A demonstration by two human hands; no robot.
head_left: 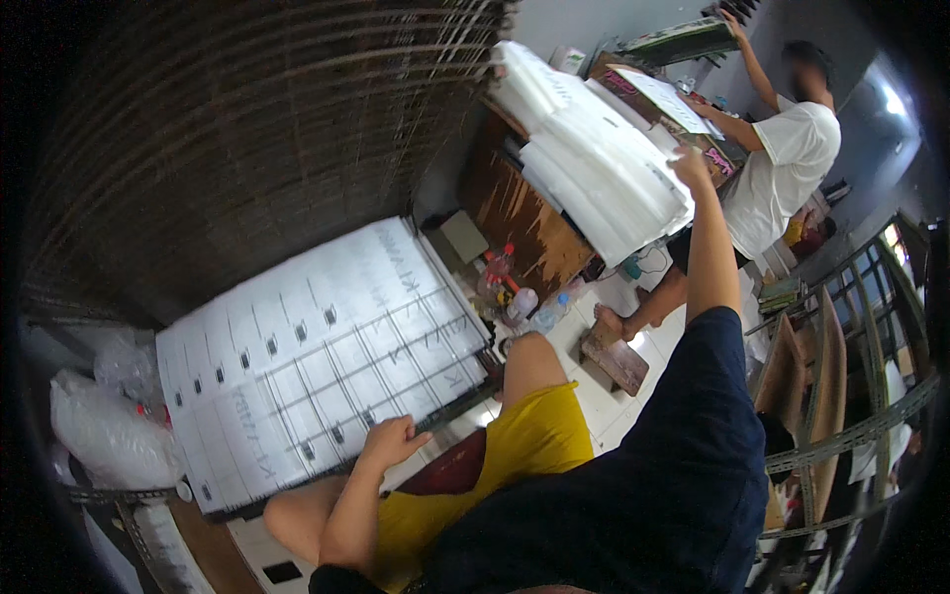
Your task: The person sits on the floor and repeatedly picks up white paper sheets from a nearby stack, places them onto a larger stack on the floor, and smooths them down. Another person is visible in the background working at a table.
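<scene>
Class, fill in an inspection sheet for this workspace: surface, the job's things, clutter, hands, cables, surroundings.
Surface: pale tiled floor; wooden table behind.
Job's things: large white sheet with a printed grid and handwriting, lying on a stack; pile of white sheets on the table.
Clutter: plastic bottles on the floor; white plastic bags at left.
Hands: left hand grips the grid sheet's near edge; right hand reaches up to the pile.
Cables: nothing seen.
Surroundings: stacked corrugated cardboard; another person working at the table.
</scene>
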